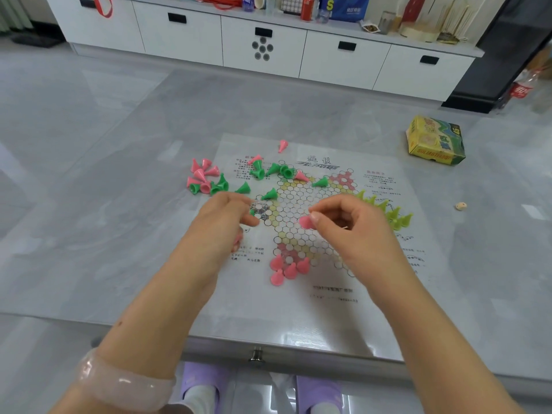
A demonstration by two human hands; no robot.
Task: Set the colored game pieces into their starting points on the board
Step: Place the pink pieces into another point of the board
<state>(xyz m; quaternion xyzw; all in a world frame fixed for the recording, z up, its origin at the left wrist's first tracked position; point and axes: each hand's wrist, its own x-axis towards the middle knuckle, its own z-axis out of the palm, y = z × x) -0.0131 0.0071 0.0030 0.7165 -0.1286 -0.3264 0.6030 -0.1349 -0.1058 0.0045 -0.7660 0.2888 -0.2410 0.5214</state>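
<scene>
A paper game board (pixel 373 264) with a hexagon star grid lies on the grey table. My right hand (pixel 352 225) pinches a pink cone piece (pixel 305 222) over the middle of the grid. My left hand (pixel 222 225) hovers at the board's left edge with curled fingers; something pink (pixel 237 240) shows under its palm, and a green piece (pixel 253 212) sits at its fingertips. Several pink pieces (pixel 286 268) stand at the lower star point. Lime-yellow pieces (pixel 388 212) stand in the right point. Loose green and pink pieces (pixel 209 180) lie at upper left.
A yellow-green game box (pixel 434 141) sits at the table's far right, with a small die (pixel 461 206) nearer. The table's front edge with a drawer knob (pixel 257 354) is close to me. White cabinets (pixel 263 46) stand beyond.
</scene>
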